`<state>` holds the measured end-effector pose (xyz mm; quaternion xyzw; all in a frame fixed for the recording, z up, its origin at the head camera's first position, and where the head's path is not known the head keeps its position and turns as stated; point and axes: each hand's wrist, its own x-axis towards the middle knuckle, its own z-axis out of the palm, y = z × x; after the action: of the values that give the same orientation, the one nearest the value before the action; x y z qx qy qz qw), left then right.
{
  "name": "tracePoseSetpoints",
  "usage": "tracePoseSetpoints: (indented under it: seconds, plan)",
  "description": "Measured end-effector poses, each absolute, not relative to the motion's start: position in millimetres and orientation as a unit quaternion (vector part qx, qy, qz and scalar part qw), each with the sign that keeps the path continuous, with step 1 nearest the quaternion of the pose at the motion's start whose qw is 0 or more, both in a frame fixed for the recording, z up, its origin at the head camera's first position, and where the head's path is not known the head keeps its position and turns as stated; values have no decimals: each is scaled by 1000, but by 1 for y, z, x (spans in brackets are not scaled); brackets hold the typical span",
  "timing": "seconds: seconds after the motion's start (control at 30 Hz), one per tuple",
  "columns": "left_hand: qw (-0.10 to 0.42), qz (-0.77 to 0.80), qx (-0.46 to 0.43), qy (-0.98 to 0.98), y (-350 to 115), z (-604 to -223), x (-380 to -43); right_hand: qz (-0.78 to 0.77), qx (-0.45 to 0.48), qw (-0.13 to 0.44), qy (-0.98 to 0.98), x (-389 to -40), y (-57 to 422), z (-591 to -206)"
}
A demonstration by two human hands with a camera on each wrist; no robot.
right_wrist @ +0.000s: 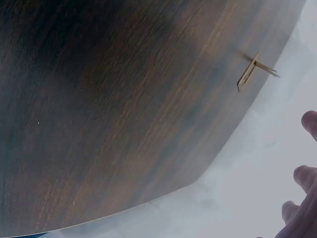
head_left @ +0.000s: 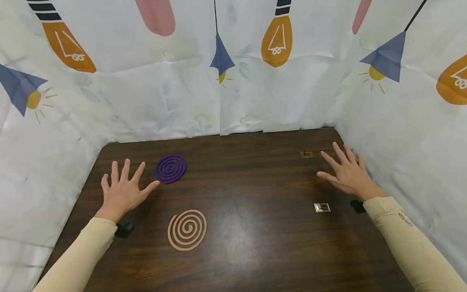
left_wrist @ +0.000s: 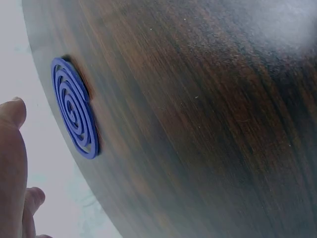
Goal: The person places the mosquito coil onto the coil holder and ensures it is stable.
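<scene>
My left hand [head_left: 122, 192] hovers with spread fingers over the left side of the table, holding nothing. Nearest to it lies a purple mosquito coil [head_left: 170, 168], flat, just past the thumb; the left wrist view shows the same purple spiral [left_wrist: 74, 109]. Closer to me lies a tan mosquito coil [head_left: 187, 230]. On the right, my right hand [head_left: 348, 174] is also spread and holds nothing. Beyond its fingertips sits a small gold metal coil stand [head_left: 307, 154] with a raised prong [right_wrist: 266, 68]. A silver coil stand [head_left: 322, 207] lies nearer me.
The dark wood-grain table [head_left: 248, 194] has rounded far corners. White printed curtains [head_left: 175, 93] with lamp and bulb pictures hang behind it and along both sides. Dark wrist devices [head_left: 124, 230] sit at the sleeve cuffs.
</scene>
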<state>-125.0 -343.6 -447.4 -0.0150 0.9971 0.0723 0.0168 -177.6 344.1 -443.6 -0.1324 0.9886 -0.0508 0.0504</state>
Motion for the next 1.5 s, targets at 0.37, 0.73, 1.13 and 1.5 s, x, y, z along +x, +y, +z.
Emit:
tracePoseSetpoints:
  seconds: [0.37,0.73,1.13,1.5]
  plan:
    - [27,72,-12,997,-339,-451,-130,-50,-132,39,989,-185,350,-448]
    - [26,86,-11,996,-335,-455,-136,-38,-130,42,990,-197,352,-450]
    - [42,101,-22,994,-343,-468,-147,-45,-130,65,988,-207,352,-462]
    - [48,115,-26,992,-347,-484,-158,-39,-138,75,987,-217,349,-478]
